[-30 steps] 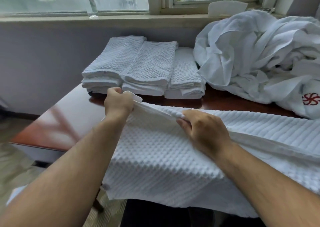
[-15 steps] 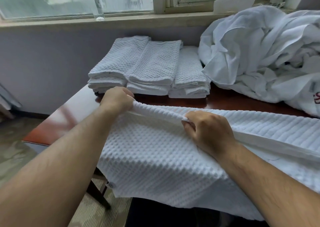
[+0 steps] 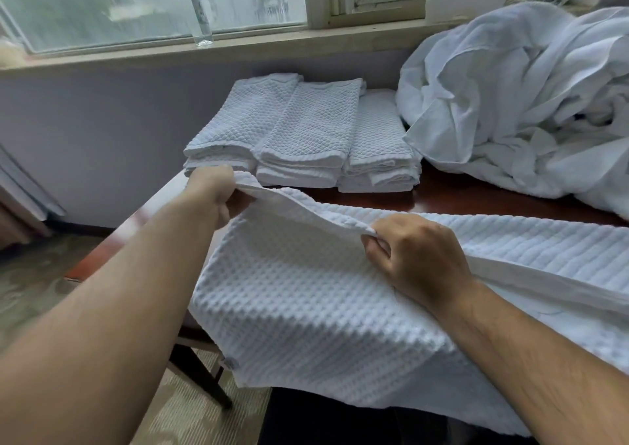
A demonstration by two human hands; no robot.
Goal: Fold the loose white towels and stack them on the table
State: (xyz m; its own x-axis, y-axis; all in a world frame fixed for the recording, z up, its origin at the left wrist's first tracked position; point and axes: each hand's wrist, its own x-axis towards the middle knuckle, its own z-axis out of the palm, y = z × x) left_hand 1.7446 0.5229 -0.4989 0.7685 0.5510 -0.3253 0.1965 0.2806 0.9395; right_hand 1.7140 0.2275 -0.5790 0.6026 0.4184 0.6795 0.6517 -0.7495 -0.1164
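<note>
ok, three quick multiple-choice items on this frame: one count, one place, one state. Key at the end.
1. How many folded towel stacks sit in the row at the back?
A) one B) three C) five

2. Where does the clear bottle stand?
A) on the window sill B) on the floor C) on a chair

3. The waffle towel in front is:
A) rolled up B) folded flat and untouched C) lifted by one edge in both hands

Key:
1 B, three piles lie side by side.
2 A, its base rests on the sill by the pane.
3 C, the left hand and right hand each pinch the same edge.
</note>
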